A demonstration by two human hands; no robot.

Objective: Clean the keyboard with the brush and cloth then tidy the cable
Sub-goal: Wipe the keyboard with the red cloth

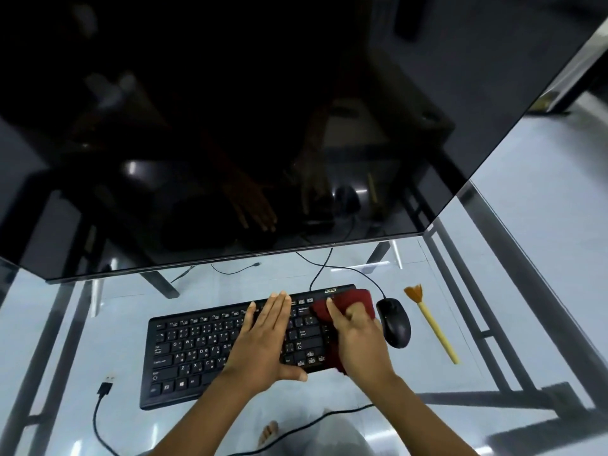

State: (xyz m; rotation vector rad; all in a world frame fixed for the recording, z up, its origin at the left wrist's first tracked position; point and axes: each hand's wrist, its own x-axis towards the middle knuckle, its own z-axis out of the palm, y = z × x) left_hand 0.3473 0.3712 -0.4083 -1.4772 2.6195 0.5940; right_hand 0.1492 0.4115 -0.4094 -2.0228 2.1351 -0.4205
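Keyboard (204, 350) lying centrally on the glass bench (513, 291). Left hand (263, 337) rests flat on the keys, fingers straight and together. Right hand (358, 340) has its fingers curled round the red cloth (355, 299), pressing it on the keyboard's right end. Brush (431, 327) lies toward the right edge, beyond the mouse (394, 322). Loose cable (95, 419) runs toward the near-left edge.

White "acer" brand on the black keyboard's (204, 350) top edge; key legends too small.
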